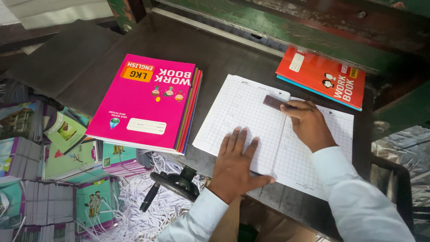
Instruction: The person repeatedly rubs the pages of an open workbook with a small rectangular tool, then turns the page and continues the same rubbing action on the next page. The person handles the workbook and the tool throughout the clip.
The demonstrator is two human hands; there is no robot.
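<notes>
A white rectangular label (146,126) sits on the cover of the pink workbook (143,105), which tops a stack of books on the dark counter (210,54), left of the open grid-ruled sheet. Higher on the same cover, at its far left corner, lies an orange rectangular patch (137,73) with yellow edging, and beside the white label is a small teal drop-shaped emblem (114,122). On the red workbook (323,76), lying at the counter's far right under the green machine edge, a small white rectangular label (296,62) sits near its left corner, and a small yellow tag (353,72) shows near its right edge. No screens or signs are visible.
</notes>
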